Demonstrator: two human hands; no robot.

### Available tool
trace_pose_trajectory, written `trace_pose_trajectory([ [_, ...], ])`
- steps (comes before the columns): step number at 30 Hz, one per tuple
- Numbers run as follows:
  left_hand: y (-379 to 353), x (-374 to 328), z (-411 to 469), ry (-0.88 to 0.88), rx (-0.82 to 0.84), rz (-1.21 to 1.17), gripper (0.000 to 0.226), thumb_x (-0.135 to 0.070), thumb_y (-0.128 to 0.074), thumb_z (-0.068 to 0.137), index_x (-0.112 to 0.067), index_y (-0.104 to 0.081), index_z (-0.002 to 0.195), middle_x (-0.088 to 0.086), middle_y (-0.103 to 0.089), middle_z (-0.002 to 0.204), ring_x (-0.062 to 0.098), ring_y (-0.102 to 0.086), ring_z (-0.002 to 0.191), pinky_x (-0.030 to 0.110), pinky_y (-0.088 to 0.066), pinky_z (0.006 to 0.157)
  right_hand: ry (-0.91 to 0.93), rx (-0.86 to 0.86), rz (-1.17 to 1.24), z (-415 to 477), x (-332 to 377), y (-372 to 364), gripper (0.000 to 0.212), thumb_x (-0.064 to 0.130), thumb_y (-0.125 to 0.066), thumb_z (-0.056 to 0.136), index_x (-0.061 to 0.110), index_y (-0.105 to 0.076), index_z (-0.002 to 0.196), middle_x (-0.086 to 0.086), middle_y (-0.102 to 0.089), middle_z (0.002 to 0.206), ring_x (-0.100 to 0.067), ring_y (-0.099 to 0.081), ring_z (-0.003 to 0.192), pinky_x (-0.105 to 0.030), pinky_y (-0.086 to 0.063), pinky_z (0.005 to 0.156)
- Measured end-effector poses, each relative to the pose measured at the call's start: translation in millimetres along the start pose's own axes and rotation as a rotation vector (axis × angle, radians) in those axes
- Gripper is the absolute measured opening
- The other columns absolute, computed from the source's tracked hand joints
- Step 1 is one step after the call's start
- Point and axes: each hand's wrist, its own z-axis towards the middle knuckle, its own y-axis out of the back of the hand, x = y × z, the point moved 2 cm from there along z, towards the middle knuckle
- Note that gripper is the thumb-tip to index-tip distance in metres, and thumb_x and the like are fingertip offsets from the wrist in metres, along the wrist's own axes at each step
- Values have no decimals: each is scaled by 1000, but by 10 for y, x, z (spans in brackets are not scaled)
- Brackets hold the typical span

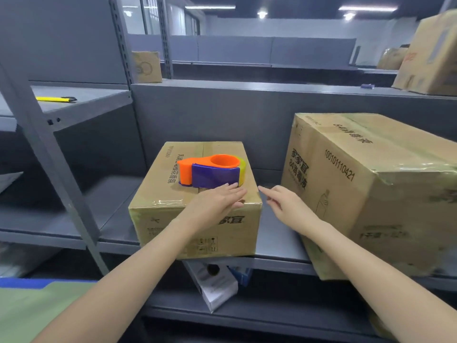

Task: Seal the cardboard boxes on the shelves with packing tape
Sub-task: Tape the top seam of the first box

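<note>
Cardboard tells most of it. The small box (158, 191) sits on the middle shelf (118, 219), well left of a larger box (371, 181). An orange and blue tape dispenser (210, 173) lies on the small box's lid, over the centre seam. Glossy tape (168, 202) is folded over the near top edge and looks wrinkled in places.

The left hand (217, 203) lies flat on the lid towards the near right corner. Its fingers (232, 189) are straight and pressed together, with the tips at the dispenser's blue body. The right hand (284, 204) is just beside the box's right edge, fingers (267, 193) loosely spread and forefinger leading. It may be touching the corner, but the blur there leaves that unclear.

The step is probably rubbing the tape down, or steadying the box before the dispenser is picked up. To do it well:

- Keep the left palm flat and sweep outward from the seam, so air and creases go to the edges and are not trapped.
- Let the right hand brace the right side, because a light box on smooth metal is likely to slide away.
- Press the folded ends hard onto the near face, where tape tends to lift first.
- Lift the dispenser clear rather than dragging it, so its cutter does not catch the fresh strip.
</note>
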Motion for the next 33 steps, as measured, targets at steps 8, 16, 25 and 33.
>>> trace_pose_trajectory([
  [8,-180,-130,100,-49,12,97,44,-28,-40,100,-20,-34,143,-1,-35,148,13,-33,136,26,-27,110,121,67,39,88,-67,-87,43,5,-45,96,12,-45,138,-9,-57,100,-12,-45,86,-17,-33,77],
  [16,-145,-272,256,78,-4,-54,44,-34,-40,98,-19,-43,139,-1,-47,140,13,-45,128,28,-44,99,189,138,50,148,-109,-7,41,11,-49,96,14,-46,136,-8,-59,97,-16,-47,84,-25,-39,80],
  [25,-218,-325,255,103,-33,34,49,-40,-36,97,-18,-40,140,0,-42,145,14,-36,134,33,-45,99,231,108,55,136,-103,13,40,21,-55,94,15,-50,133,-8,-62,92,-20,-52,83,-31,-44,80],
  [33,-225,-390,245,134,-160,20,41,-35,-48,95,-15,-54,131,3,-54,134,18,-48,126,34,-49,88,234,-10,133,91,-97,-45,40,17,-60,89,12,-56,128,1,-62,86,-10,-51,76,-26,-46,77],
])
